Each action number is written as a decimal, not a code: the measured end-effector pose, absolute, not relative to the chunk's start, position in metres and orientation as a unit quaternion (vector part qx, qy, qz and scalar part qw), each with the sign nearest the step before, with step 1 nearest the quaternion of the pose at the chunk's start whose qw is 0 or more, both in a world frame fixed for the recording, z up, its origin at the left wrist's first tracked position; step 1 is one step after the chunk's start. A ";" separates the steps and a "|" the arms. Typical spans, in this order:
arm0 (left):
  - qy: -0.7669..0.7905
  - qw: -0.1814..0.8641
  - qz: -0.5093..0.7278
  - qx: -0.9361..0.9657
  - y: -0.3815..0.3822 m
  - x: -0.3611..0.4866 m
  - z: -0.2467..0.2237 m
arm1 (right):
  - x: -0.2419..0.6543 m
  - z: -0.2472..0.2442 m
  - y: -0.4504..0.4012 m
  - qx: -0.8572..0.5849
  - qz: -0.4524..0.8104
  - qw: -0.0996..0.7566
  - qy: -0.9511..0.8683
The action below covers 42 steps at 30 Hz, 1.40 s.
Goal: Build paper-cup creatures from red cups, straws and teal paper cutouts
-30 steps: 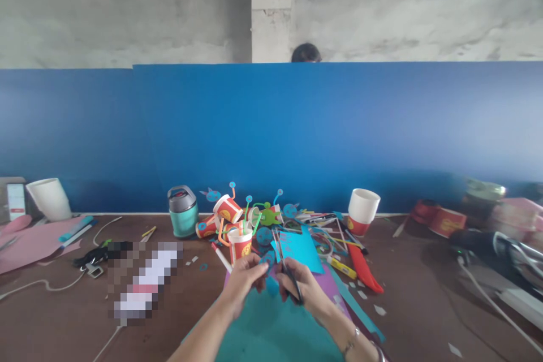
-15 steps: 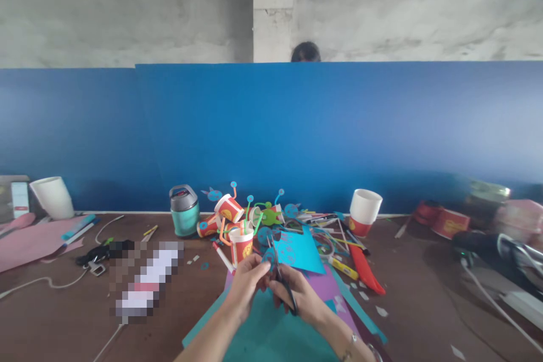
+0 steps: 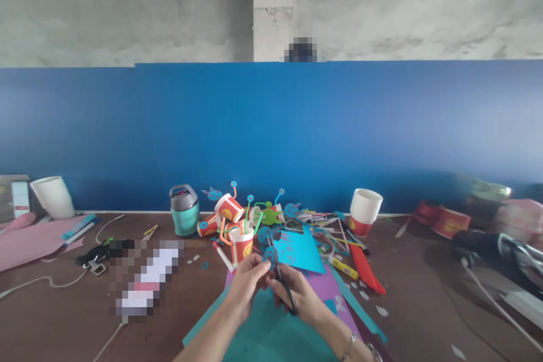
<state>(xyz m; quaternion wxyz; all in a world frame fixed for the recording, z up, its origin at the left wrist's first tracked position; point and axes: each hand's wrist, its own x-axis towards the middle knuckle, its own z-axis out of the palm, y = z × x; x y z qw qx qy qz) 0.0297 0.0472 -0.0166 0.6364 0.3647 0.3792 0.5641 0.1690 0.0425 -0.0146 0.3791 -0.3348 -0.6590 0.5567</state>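
Left hand [image 3: 248, 283] pinches blue paper piece [image 3: 267, 254] beside scissors [image 3: 279, 275].

Soft, diffuse light; blurry, stretched right edge.

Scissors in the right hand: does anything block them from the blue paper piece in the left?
Nothing visible does. The right hand holds the scissors, their blades right beside the blue paper piece pinched in the left hand; whether they touch it, I cannot tell.
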 end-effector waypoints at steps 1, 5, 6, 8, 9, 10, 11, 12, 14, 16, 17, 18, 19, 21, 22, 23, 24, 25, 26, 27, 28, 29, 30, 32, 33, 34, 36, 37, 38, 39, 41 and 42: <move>0.378 0.637 0.565 0.365 0.047 0.030 -0.016 | 0.168 -0.014 0.042 -0.332 0.555 0.382 -0.660; 0.374 0.637 0.566 0.365 0.047 0.030 -0.014 | 0.167 -0.016 0.043 -0.329 0.551 0.393 -0.659; 0.374 0.637 0.566 0.365 0.047 0.029 -0.014 | 0.167 -0.017 0.043 -0.329 0.550 0.394 -0.659; 0.374 0.638 0.564 0.367 0.047 0.029 -0.013 | 0.167 -0.019 0.043 -0.327 0.548 0.396 -0.660; 0.373 0.638 0.564 0.369 0.047 0.029 -0.013 | 0.167 -0.019 0.043 -0.326 0.546 0.397 -0.662; 0.373 0.638 0.563 0.370 0.047 0.029 -0.014 | 0.167 -0.020 0.044 -0.324 0.544 0.398 -0.664; 0.372 0.639 0.562 0.372 0.048 0.028 -0.014 | 0.168 -0.020 0.044 -0.322 0.542 0.400 -0.666; 0.372 0.639 0.561 0.373 0.048 0.028 -0.014 | 0.168 -0.020 0.044 -0.322 0.539 0.401 -0.667; 0.371 0.639 0.559 0.375 0.048 0.027 -0.015 | 0.168 -0.019 0.044 -0.327 0.534 0.400 -0.669; 0.371 0.639 0.558 0.378 0.049 0.026 -0.015 | 0.168 -0.018 0.044 -0.335 0.530 0.398 -0.669; 0.371 0.639 0.557 0.380 0.049 0.025 -0.015 | 0.169 -0.017 0.044 -0.338 0.529 0.397 -0.669; 0.371 0.638 0.556 0.382 0.049 0.024 -0.015 | 0.169 -0.017 0.044 -0.339 0.527 0.396 -0.671; 0.371 0.638 0.555 0.384 0.050 0.024 -0.015 | 0.169 -0.018 0.044 -0.340 0.527 0.395 -0.672; 0.371 0.638 0.551 0.389 0.050 0.022 -0.015 | 0.170 -0.019 0.045 -0.339 0.527 0.391 -0.674; 0.372 0.638 0.549 0.391 0.051 0.021 -0.015 | 0.170 -0.021 0.046 -0.338 0.527 0.390 -0.675; 0.373 0.638 0.547 0.394 0.051 0.021 -0.015 | 0.171 -0.022 0.046 -0.337 0.527 0.390 -0.676; 0.374 0.638 0.545 0.396 0.052 0.020 -0.016 | 0.171 -0.023 0.047 -0.335 0.528 0.390 -0.676; 0.375 0.637 0.543 0.398 0.052 0.019 -0.016 | 0.171 -0.025 0.048 -0.336 0.528 0.388 -0.677; 0.376 0.637 0.541 0.399 0.053 0.017 -0.016 | 0.171 -0.026 0.049 -0.337 0.529 0.385 -0.677; 0.378 0.637 0.539 0.401 0.053 0.016 -0.015 | 0.172 -0.027 0.049 -0.340 0.531 0.383 -0.675; 0.379 0.638 0.536 0.403 0.054 0.015 -0.015 | 0.172 -0.027 0.049 -0.344 0.534 0.379 -0.673; 0.381 0.638 0.533 0.405 0.054 0.014 -0.015 | 0.172 -0.028 0.050 -0.349 0.537 0.378 -0.669; 0.383 0.639 0.529 0.406 0.054 0.013 -0.014 | 0.172 -0.028 0.050 -0.352 0.539 0.377 -0.666; 0.386 0.642 0.522 0.409 0.054 0.012 -0.013 | 0.173 -0.028 0.049 -0.351 0.544 0.376 -0.663; 0.387 0.642 0.519 0.410 0.054 0.011 -0.012 | 0.174 -0.027 0.049 -0.348 0.545 0.375 -0.664; 0.388 0.643 0.516 0.411 0.054 0.011 -0.012 | 0.174 -0.027 0.049 -0.344 0.546 0.375 -0.666; 0.392 0.645 0.510 0.413 0.054 0.010 -0.011 | 0.174 -0.025 0.049 -0.338 0.549 0.372 -0.668; 0.394 0.645 0.507 0.415 0.053 0.010 -0.010 | 0.174 -0.025 0.049 -0.339 0.550 0.371 -0.667; 0.396 0.645 0.505 0.415 0.053 0.010 -0.010 | 0.174 -0.025 0.049 -0.342 0.551 0.369 -0.666; 0.398 0.645 0.503 0.416 0.053 0.010 -0.009 | 0.174 -0.025 0.049 -0.345 0.551 0.367 -0.665; 0.402 0.644 0.500 0.417 0.054 0.009 -0.009 | 0.173 -0.026 0.049 -0.352 0.550 0.366 -0.663; 0.403 0.644 0.499 0.417 0.054 0.008 -0.008 | 0.173 -0.027 0.049 -0.354 0.550 0.366 -0.662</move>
